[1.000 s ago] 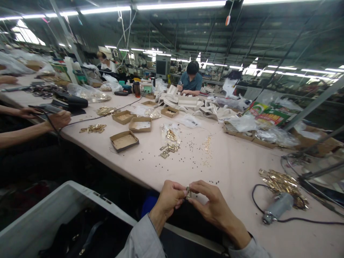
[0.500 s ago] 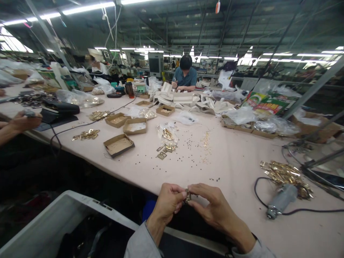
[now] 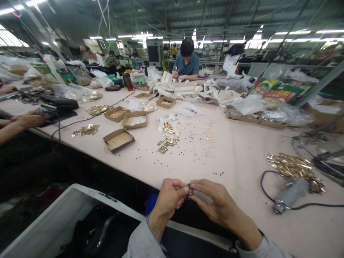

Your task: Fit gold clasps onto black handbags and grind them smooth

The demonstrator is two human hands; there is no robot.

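Just off the table's front edge, my left hand [image 3: 169,199] pinches a small metal buckle [image 3: 190,191] between thumb and fingers. From the other side, my right hand [image 3: 219,204] has its index finger at the buckle's top and its thumb near the bottom, so both hands are closed on it. Finer detail of the buckle is too small to make out. Beyond the hands lie scattered tiny dark bits [image 3: 218,173] and a small heap of rectangular metal buckles [image 3: 167,144]. Tiny gold pieces [image 3: 209,136] are spread to the right of that heap.
A grey power screwdriver [image 3: 291,195] with a black cord lies at right beside a heap of gold metal plates [image 3: 292,166]. Cardboard trays [image 3: 118,140] stand left of centre. A white bin [image 3: 61,208] is at lower left. Co-workers sit across [image 3: 188,64] and at left [image 3: 23,122].
The view has tilted down and shifted slightly. Both hands keep the buckle between them, with little change in grip. The co-worker's hand at left has moved lower.
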